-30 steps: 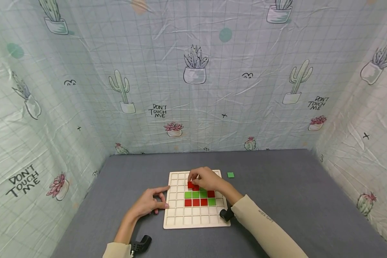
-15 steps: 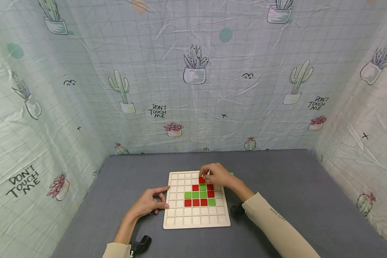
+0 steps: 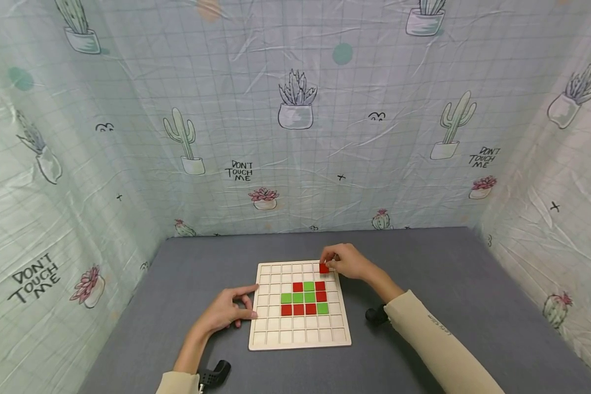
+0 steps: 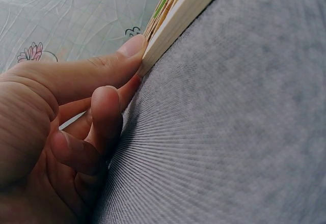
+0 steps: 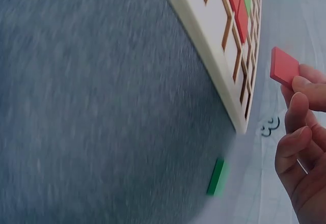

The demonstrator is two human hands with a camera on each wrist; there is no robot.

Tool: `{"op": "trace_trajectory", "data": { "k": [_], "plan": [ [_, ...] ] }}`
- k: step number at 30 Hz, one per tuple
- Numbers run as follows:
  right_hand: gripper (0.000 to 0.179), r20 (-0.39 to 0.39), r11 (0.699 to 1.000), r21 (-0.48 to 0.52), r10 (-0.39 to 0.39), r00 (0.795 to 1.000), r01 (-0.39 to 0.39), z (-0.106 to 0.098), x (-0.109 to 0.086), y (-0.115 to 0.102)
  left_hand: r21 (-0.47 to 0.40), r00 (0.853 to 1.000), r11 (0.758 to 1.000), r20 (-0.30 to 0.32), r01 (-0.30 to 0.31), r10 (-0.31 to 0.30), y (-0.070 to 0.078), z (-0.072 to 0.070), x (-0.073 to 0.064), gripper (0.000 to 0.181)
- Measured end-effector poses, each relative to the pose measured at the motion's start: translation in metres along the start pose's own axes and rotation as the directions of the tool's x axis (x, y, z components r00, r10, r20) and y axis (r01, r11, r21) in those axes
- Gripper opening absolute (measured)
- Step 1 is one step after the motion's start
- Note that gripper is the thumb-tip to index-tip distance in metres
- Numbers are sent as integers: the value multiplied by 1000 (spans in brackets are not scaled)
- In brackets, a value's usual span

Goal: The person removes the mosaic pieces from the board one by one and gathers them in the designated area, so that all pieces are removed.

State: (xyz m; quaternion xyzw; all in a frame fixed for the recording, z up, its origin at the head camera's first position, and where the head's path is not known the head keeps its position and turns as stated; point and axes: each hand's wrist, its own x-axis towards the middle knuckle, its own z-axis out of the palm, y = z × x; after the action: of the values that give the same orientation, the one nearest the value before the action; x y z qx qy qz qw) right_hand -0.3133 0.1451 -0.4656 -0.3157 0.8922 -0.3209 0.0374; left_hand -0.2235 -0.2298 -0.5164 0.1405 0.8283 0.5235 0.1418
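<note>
A thin red square tile point(image 3: 324, 268) is pinched between the thumb and forefinger of my right hand point(image 3: 349, 261), over the far right corner of the wooden grid board point(image 3: 276, 340). In the right wrist view the same red tile point(image 5: 285, 67) is held up clear of the board's cells. Red and green tiles point(image 3: 304, 298) fill several cells in the board's middle. My left hand point(image 3: 229, 309) rests at the board's left edge, forefinger stretched along it and thumb against it. Its thumb point(image 4: 97, 74) touches the wooden side in the left wrist view, other fingers loosely bent.
A loose green tile point(image 5: 216, 175) lies on the grey cloth table point(image 3: 423, 273), beyond the board's corner; my right hand hides it in the head view. A patterned curtain point(image 3: 295, 164) surrounds the table's back and sides. Each wrist wears a black device point(image 3: 216, 373).
My right hand has lifted the red tile away from the other tiles and carried it to the board's far right corner. My left hand has stayed at the left edge.
</note>
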Motion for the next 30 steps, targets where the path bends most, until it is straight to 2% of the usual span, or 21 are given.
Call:
{"op": "trace_trajectory", "data": {
  "k": [5, 17, 30],
  "plan": [
    [15, -3, 999, 15, 42, 999, -42, -8, -6, 6, -8, 1000, 1000, -3, 7, -7, -1, 0, 0, 77],
    [14, -28, 998, 41, 52, 998, -51, -23, -18, 25, 4, 1000, 1000, -2, 10, -10, -2, 0, 0, 77],
    [14, -62, 992, 55, 116, 991, -112, -36, -35, 42, 6, 1000, 1000, -6, 8, -8, -1, -1, 0, 77]
  ]
}}
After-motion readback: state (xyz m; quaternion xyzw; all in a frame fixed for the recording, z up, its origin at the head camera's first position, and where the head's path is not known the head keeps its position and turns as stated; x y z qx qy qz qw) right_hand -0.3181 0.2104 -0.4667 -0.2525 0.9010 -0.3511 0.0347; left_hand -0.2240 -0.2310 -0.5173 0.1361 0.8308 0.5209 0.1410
